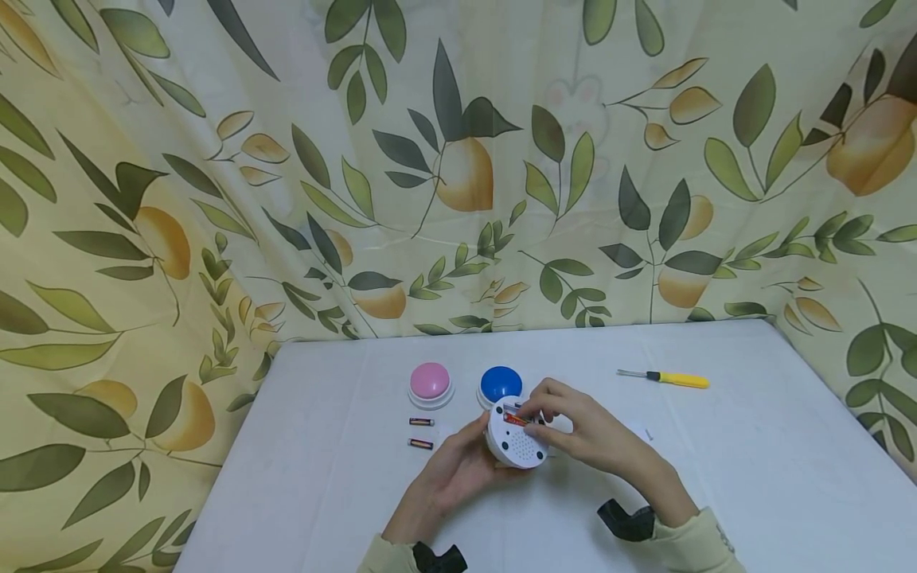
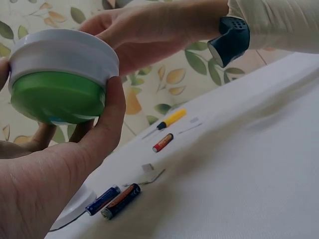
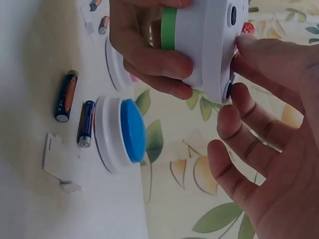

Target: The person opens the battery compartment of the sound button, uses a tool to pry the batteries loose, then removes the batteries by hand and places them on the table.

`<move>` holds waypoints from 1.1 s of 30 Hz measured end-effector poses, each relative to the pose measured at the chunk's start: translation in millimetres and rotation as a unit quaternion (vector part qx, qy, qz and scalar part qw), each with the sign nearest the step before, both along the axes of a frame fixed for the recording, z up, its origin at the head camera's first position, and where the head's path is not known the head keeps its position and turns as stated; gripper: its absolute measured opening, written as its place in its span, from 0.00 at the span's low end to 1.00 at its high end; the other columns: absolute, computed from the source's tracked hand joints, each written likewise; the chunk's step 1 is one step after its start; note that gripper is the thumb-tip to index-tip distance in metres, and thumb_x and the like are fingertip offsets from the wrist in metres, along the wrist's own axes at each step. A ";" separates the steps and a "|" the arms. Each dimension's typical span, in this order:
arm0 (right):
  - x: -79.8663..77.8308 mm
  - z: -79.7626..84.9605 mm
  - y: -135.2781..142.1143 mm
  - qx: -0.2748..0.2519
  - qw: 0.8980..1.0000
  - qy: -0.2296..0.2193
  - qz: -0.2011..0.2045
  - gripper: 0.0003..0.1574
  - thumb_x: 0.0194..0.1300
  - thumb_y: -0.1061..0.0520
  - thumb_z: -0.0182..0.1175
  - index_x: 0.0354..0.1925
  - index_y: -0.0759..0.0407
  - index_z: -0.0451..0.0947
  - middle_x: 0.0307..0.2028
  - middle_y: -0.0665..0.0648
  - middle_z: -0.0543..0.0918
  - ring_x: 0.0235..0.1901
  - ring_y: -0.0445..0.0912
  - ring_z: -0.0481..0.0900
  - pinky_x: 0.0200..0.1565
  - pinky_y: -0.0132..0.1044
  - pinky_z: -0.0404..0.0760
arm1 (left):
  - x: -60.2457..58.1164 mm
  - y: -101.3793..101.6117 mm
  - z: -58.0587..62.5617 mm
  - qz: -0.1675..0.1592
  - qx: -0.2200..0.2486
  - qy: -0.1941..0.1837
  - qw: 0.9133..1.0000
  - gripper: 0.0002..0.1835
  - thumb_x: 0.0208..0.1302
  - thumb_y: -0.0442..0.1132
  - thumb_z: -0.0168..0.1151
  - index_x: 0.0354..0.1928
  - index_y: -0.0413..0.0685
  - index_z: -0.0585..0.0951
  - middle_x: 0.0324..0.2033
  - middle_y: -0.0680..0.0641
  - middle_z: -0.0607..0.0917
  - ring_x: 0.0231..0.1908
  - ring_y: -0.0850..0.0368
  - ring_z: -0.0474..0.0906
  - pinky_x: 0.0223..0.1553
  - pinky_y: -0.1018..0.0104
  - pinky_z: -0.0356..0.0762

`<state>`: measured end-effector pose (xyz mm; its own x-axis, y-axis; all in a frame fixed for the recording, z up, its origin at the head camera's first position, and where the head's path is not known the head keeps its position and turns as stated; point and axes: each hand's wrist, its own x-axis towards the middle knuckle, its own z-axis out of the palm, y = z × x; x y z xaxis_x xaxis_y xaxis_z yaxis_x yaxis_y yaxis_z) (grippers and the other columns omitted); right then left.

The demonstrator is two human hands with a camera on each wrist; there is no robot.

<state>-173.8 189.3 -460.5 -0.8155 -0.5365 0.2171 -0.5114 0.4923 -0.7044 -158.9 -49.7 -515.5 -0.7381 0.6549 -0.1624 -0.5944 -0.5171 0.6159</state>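
Observation:
My left hand [image 1: 462, 469] grips a round white push-button unit [image 1: 517, 452] by its sides, its perforated underside turned up. The green dome [image 2: 57, 99] of this unit faces down, as the left wrist view shows. A red battery [image 1: 513, 419] lies at the opening in the underside. Thumb and forefinger of my right hand [image 1: 591, 430] pinch at this battery, while the other fingers are bent loosely beside the unit in the right wrist view. The red tip [image 3: 248, 28] of the battery shows just past my right thumb; the rest is hidden there.
Behind the hands stand a pink button [image 1: 430, 382] and a blue button [image 1: 500, 383]. Two dark batteries [image 1: 421, 444] lie left of them. A yellow-handled screwdriver [image 1: 684, 380] is at the right, a loose red battery [image 2: 163, 143] nearer. White cover [image 3: 61, 160] lies by the blue button.

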 end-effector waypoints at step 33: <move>4.8 5.3 -6.0 -0.011 0.999 0.043 0.010 0.14 0.67 0.60 0.71 0.47 0.42 0.84 0.47 0.40 0.83 0.44 0.38 0.80 0.49 0.39 0.86 | -0.8 -1.5 1.5 -0.024 -0.038 0.052 0.998 0.32 0.84 0.49 0.45 0.83 0.54 0.55 0.82 0.41 0.58 0.78 0.43 0.58 0.78 0.31 0.50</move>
<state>-169.0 183.3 -455.2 -0.7820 -0.5473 0.2982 -0.5809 0.4665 -0.6671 -159.8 -51.1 -514.0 -0.7218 0.6784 -0.1368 -0.5477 -0.4391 0.7122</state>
